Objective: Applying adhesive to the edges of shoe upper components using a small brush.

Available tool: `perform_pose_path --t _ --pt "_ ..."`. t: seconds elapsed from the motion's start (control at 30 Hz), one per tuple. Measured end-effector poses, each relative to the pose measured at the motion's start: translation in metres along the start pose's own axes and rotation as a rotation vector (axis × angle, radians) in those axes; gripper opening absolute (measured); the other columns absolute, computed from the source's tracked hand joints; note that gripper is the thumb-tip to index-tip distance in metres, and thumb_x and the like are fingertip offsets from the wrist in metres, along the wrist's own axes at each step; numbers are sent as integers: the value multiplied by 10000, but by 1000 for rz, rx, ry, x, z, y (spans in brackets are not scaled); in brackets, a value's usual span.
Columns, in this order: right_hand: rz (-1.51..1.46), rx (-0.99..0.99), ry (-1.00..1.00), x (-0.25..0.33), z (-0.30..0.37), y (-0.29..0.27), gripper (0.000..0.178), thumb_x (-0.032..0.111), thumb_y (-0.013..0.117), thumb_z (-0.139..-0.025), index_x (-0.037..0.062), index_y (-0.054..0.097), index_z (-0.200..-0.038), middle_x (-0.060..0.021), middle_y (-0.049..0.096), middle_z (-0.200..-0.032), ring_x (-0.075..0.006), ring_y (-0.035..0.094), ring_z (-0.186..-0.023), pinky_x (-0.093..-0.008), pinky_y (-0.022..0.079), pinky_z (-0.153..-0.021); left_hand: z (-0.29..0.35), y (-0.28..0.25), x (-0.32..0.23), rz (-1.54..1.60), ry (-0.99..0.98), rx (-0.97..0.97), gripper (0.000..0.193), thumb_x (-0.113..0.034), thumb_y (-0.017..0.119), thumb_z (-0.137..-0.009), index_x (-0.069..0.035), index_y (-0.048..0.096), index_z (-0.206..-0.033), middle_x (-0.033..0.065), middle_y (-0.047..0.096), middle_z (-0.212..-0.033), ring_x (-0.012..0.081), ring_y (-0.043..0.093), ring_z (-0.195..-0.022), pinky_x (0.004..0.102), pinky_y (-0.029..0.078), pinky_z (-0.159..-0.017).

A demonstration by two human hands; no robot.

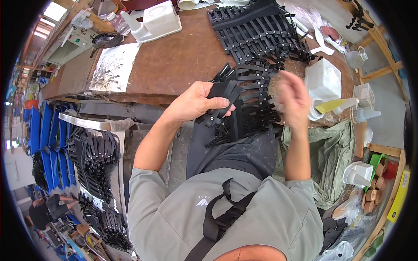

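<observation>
My left hand [204,101] is closed around a bunch of flat black straps [225,90], its thumb pressed on top of them. Beside it, a long piece of black strapwork with small round metal studs [254,93] hangs over the table edge onto my lap. My right hand [292,98] is raised just right of the studded strapwork; motion blurs its fingers, so what they hold, if anything, does not show. Farther back on the table lies a large pile of similar black studded straps [261,32].
The brown worktable [183,56] bears a stained white sheet [115,67] and a white nozzled container [159,21]. At right stand a white square container [323,80] and a yellow-marked bottle [331,105]. A green sack [324,161] hangs below. Racked black straps [93,152] are at left.
</observation>
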State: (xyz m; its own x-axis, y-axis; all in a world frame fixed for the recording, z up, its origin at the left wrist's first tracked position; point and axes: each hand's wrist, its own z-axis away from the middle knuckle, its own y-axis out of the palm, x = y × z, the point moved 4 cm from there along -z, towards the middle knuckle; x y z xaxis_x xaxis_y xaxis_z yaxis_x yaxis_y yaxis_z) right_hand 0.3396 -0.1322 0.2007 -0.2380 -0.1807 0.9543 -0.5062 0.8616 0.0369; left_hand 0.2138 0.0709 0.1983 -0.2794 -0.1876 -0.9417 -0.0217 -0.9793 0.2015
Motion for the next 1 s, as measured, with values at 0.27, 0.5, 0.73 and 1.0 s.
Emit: perform_pose_path --t 0.27,0.5,0.73,1.0 --pt "323 -616 43 -12 49 -205 332 135 631 -888 4 529 -1175 9 550 -872 -46 477 -685 -175 398 -588 12 -1 1 -1 -116 -230 188 -18 608 -813 46 597 -989 136 674 -866 160 654 -734 273 536 -688" --pt "505 -547 204 -26 40 -218 480 182 757 -777 -16 515 -1142 -24 551 -887 -85 511 -725 -215 451 -664 -16 23 1 -13 -111 -176 209 -33 647 -821 25 580 -1010 131 675 -848 163 659 -707 286 553 -654" --pt "833 -214 209 1 20 -195 304 170 721 -803 -10 571 -996 -86 649 -826 -155 600 -771 -282 488 -686 -11 28 0 -25 -123 -241 192 -26 642 -820 22 582 -997 123 676 -840 160 661 -702 280 556 -646" --pt "673 -53 -236 -1 50 -203 189 31 702 -784 44 691 -972 -54 656 -880 -150 628 -771 -270 505 -655 -15 29 0 -14 -116 -242 196 -29 646 -819 21 581 -996 128 676 -841 160 663 -700 277 558 -653"
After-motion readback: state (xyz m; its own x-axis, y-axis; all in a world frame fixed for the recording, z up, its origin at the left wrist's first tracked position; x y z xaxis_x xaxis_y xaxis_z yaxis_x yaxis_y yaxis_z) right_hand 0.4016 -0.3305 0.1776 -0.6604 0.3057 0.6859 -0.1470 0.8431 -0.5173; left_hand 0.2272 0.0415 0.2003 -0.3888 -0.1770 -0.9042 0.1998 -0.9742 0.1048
